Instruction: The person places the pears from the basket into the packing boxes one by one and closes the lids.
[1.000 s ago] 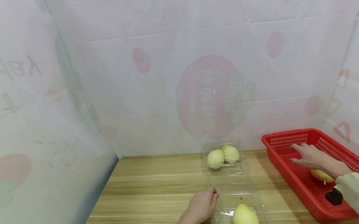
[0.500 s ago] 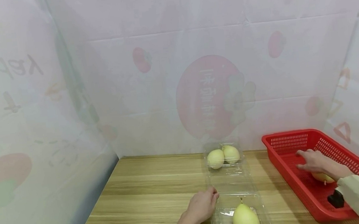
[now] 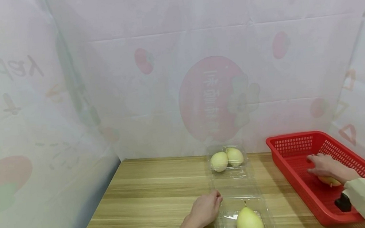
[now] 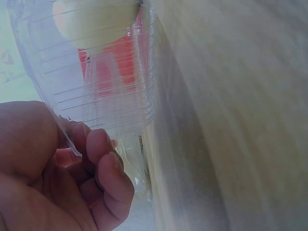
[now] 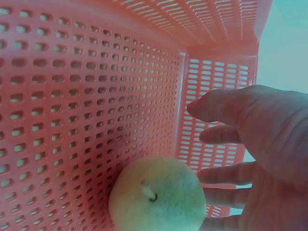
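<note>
My left hand (image 3: pixel 202 211) pinches the left rim of a clear plastic clamshell box (image 4: pixel 43 72) between thumb and fingers. One yellow pear (image 3: pixel 250 225) sits in that box, stem pointing away from me. On the right, my right hand (image 3: pixel 327 167) is inside a red plastic basket (image 3: pixel 295 184). In the right wrist view, its fingers are spread beside another pear (image 5: pixel 156 197) on the basket floor. The fingertips are very close to that pear; whether they touch it I cannot tell. The hand partly covers this pear in the head view.
Two pears (image 3: pixel 219 162) lie in clear plastic packaging at the back of the wooden table (image 3: pixel 144 198), behind the box. A black object (image 3: pixel 343 202) shows at my right wrist. Printed white sheeting (image 3: pixel 154 94) hangs at the back and sides.
Inside the basket my right hand has drawn back slightly toward the pear and to the right, its fingers lower. My left hand and the box have stayed in place.
</note>
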